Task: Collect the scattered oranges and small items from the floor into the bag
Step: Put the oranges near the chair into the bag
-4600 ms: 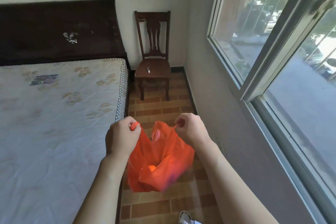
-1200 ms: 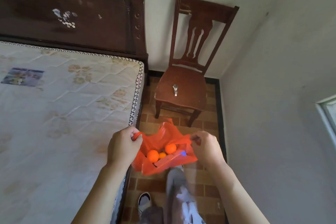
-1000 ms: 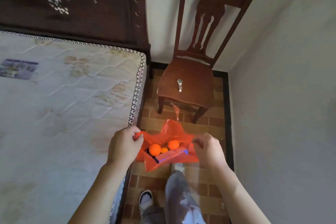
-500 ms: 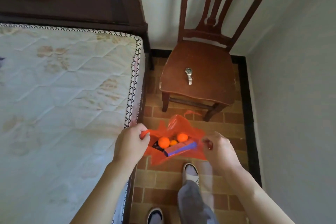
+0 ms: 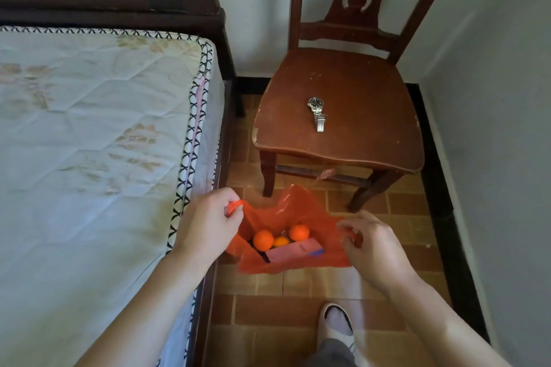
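An orange plastic bag hangs open above the tiled floor, just in front of the chair. Inside lie three oranges and a pink and blue box. My left hand grips the bag's left handle. My right hand has its fingers curled on the right handle, with a bit of orange plastic showing between them. A silver wristwatch lies on the seat of the wooden chair, beyond the bag.
A mattress on a dark bed frame fills the left side, close to my left arm. A grey wall closes the right side. My shoe stands on the brown floor tiles below the bag.
The view has come closer to the chair and tilted down. Both hands have kept the bag open and carried it forward towards the chair's front edge. My right hand's fingers look looser.
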`<state>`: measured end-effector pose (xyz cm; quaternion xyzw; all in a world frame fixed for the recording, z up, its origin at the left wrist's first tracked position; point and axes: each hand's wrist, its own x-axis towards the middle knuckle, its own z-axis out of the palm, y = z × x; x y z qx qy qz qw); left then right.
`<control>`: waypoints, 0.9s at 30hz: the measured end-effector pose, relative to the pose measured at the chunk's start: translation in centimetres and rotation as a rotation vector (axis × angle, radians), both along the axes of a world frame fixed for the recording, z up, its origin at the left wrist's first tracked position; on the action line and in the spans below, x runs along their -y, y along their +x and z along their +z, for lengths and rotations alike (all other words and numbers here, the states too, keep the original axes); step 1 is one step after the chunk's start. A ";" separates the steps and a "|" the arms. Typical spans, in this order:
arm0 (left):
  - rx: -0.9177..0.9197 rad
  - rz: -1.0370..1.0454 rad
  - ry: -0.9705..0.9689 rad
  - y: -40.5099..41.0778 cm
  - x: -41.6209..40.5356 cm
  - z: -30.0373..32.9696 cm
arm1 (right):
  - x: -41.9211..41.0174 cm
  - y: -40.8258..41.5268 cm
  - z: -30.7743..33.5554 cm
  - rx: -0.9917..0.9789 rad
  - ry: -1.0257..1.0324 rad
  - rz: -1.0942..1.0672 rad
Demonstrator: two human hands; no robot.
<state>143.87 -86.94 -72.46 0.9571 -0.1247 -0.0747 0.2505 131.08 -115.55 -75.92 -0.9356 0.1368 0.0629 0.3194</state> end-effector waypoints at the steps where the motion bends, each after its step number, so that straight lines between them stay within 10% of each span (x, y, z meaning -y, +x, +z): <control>1: 0.021 -0.006 0.001 0.5 0.1 -0.8 | 0.1 0.5 -0.8 0.019 0.004 0.015; 27: 0.141 -0.167 0.203 1.6 0.3 -14.7 | -3.7 3.7 -19.0 -0.067 -0.306 0.089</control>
